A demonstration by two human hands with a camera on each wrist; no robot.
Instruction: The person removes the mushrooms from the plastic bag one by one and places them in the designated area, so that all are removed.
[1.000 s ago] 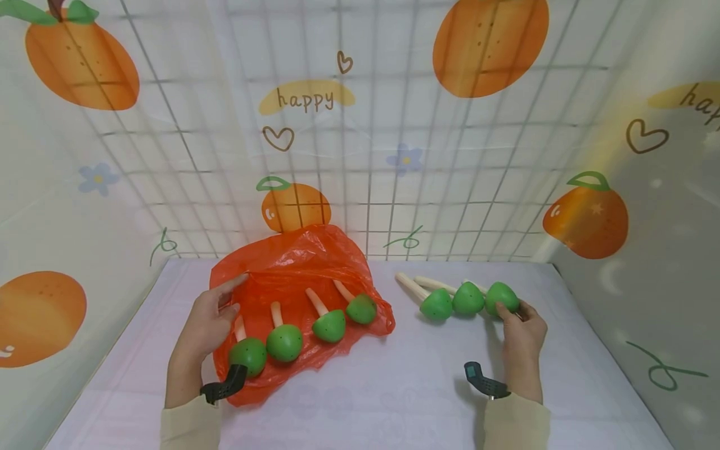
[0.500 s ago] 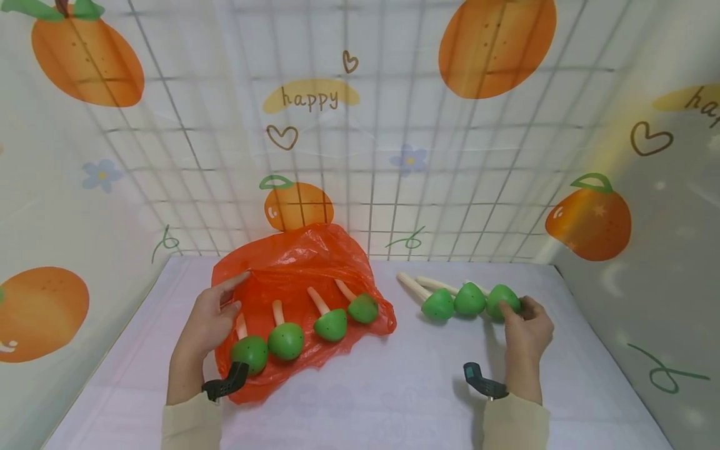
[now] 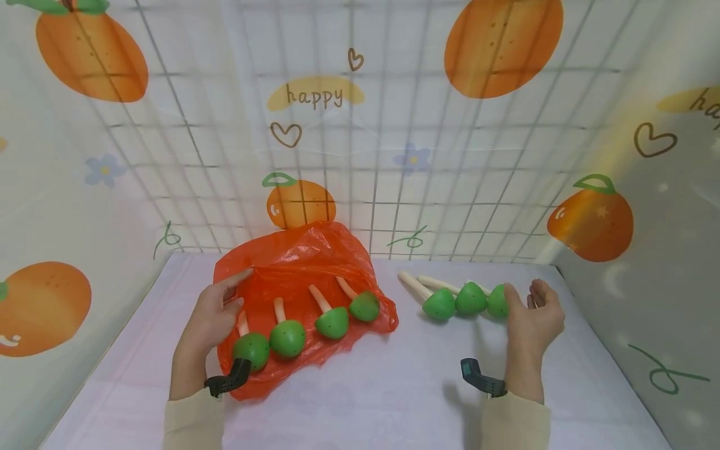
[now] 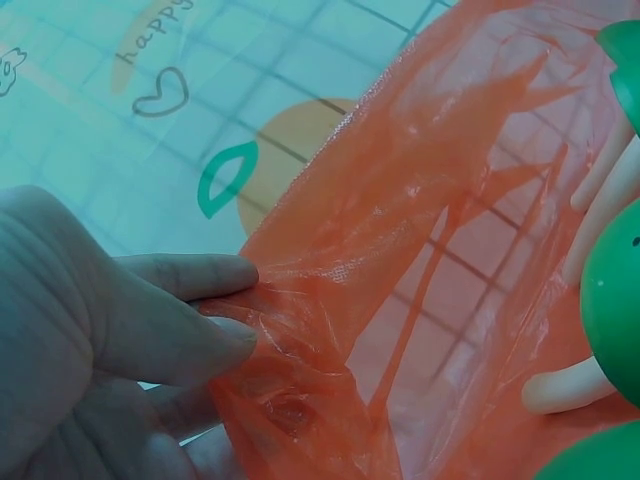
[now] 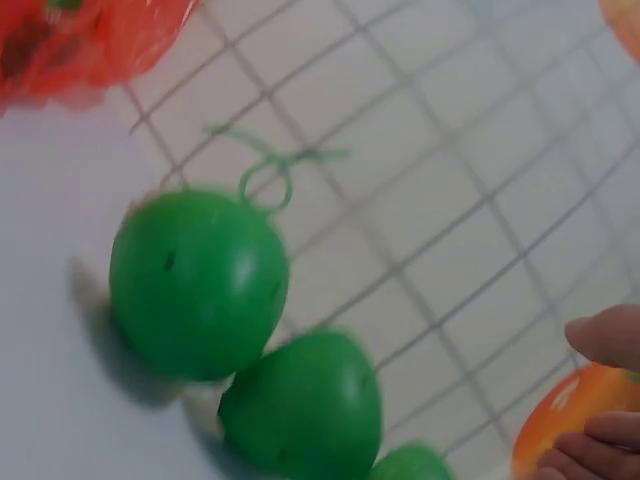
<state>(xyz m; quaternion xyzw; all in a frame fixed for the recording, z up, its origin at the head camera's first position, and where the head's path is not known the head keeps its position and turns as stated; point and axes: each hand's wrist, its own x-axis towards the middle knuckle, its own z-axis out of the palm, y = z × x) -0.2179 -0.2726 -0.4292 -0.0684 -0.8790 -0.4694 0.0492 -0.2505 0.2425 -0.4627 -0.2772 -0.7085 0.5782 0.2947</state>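
Note:
A red plastic bag [image 3: 306, 250] lies spread on the left of the table. My left hand [image 3: 210, 315] pinches its left edge between thumb [image 4: 225, 340] and fingers. Several toy mushrooms with dotted green caps [image 3: 288, 339] and pale stems rest in a row on the bag, caps towards me. To the right, three more green-capped mushrooms [image 3: 439, 304] with long whitish stems lie side by side. My right hand [image 3: 533, 322] is just right of the rightmost mushroom [image 3: 497, 301], partly covering it in the head view, thumb and fingers apart with nothing between them.
A white cloth covers the table [image 3: 382, 387]. Behind it stands a gridded backdrop [image 3: 371, 144] printed with oranges, and patterned sheets [image 3: 664, 300] enclose both sides. A dark camera mount sits on each wrist.
My right hand has let go of the rightmost mushroom, its fingers spreading as it shifts slightly right. The left hand keeps its pinch on the bag; the mushrooms stay in place.

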